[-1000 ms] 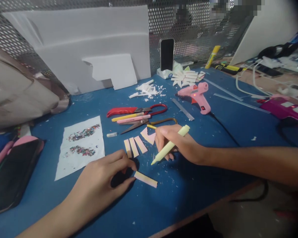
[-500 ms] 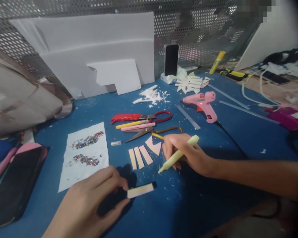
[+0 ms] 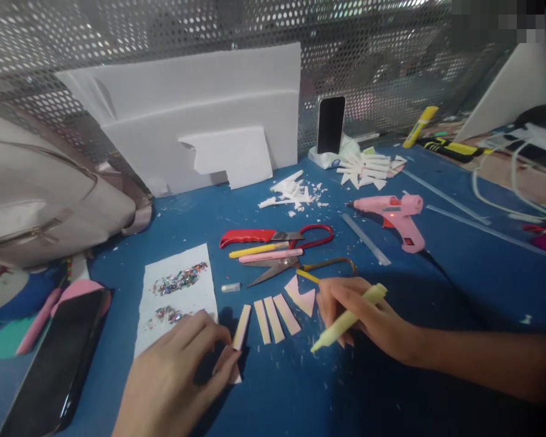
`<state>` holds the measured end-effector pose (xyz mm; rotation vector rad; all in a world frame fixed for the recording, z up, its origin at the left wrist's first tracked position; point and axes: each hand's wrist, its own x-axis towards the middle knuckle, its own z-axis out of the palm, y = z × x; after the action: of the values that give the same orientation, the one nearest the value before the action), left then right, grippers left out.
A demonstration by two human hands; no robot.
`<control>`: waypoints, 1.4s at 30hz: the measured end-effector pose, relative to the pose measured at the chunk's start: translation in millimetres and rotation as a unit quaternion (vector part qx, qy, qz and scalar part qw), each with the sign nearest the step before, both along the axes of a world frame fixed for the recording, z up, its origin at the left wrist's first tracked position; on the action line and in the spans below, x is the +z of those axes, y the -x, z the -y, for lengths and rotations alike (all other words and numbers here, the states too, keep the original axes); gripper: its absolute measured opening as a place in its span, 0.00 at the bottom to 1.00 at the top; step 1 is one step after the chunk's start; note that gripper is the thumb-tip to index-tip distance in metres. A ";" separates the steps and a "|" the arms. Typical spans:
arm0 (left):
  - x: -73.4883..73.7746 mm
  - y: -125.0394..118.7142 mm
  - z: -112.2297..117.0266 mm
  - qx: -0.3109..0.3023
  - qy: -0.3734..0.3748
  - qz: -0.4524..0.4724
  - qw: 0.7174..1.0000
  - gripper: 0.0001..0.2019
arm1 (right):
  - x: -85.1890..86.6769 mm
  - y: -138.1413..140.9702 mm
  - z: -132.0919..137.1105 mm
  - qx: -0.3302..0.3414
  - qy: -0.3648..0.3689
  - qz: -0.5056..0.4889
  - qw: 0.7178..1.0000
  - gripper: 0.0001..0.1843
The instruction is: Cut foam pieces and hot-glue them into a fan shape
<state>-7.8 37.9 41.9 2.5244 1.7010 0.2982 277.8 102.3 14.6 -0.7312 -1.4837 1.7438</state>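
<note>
My left hand (image 3: 182,370) has its thumb and fingers closed at the lower end of a small pink-and-yellow strip (image 3: 242,326). Another pale pink piece (image 3: 235,374) shows partly under the thumb. Beside the held strip, three similar strips (image 3: 273,318) lie in a row, and a notched, zigzag-edged piece (image 3: 301,297) rests to their right. My right hand (image 3: 364,315) grips a pale yellow highlighter (image 3: 337,331), its tip pointing down and left over the blue table.
Scissors (image 3: 277,267), a red-handled tool (image 3: 248,237) and pens lie mid-table. Glitter covers a white paper (image 3: 173,261) at left, near a black phone (image 3: 59,358). A pink glue gun (image 3: 394,218), white scraps (image 3: 293,193) and a propped phone (image 3: 330,124) are farther back.
My left hand has moved the strip from lying crosswise in front to stand lengthwise beside the other strips. The highlighter stays in my right hand. The view has shifted.
</note>
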 end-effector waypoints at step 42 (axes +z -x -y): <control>6.1 -14.7 -26.4 -0.052 0.052 0.032 0.997 0.41 | 2.3 -1.5 -3.4 -0.009 -0.028 -0.007 1.000 0.22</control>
<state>6.8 64.4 48.0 2.4892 1.5154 0.2703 279.3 105.7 16.9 -0.6996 -1.5060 1.6838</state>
